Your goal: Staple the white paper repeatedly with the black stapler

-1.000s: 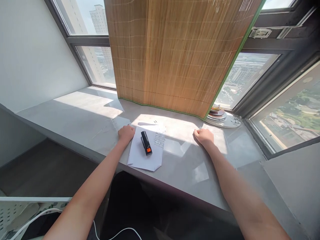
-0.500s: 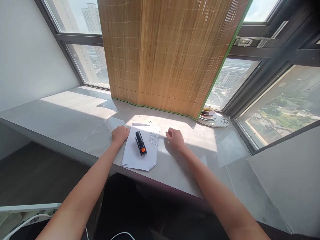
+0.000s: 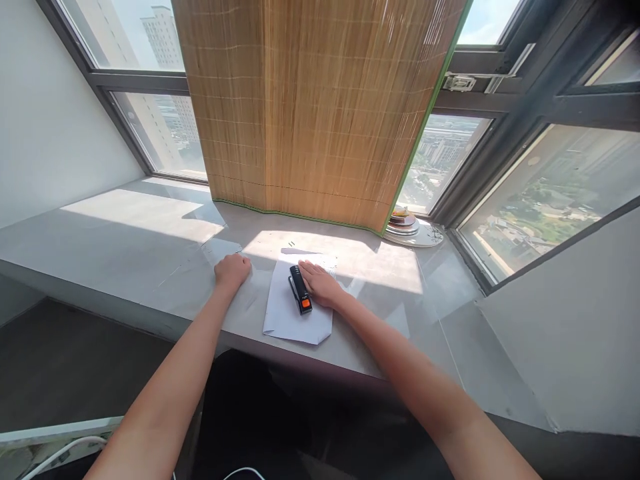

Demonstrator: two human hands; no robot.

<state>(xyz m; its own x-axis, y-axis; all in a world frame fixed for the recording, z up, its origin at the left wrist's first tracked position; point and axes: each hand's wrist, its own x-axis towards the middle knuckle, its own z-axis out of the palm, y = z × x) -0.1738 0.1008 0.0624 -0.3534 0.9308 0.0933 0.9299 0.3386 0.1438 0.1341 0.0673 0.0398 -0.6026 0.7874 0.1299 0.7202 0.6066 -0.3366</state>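
Note:
A black stapler (image 3: pixel 300 289) with an orange patch at its near end lies on white paper (image 3: pixel 290 325), which looks like more than one sheet. My right hand (image 3: pixel 320 283) rests on the paper just right of the stapler, fingers stretched out and lying flat; its fingertips are close to the stapler's far end, and whether they touch it I cannot tell. Handwriting on the paper is mostly hidden under that hand. To the left of the paper, my left hand (image 3: pixel 233 270) sits on the pale ledge (image 3: pixel 165 280) in a loose fist, with nothing seen in it.
Two tiny dark strips (image 3: pixel 291 244) lie beyond the paper. Behind hangs a bamboo blind (image 3: pixel 310 120) with green edging. Stacked plates (image 3: pixel 403 225) and a large oval plate (image 3: pixel 429 235) stand at the right by the window. The ledge's front edge runs just below the paper.
My right hand has moved left onto the paper, its fingers now extended. The paper and stapler have shifted right, away from my left hand, which stays in a fist. The view has turned slightly.

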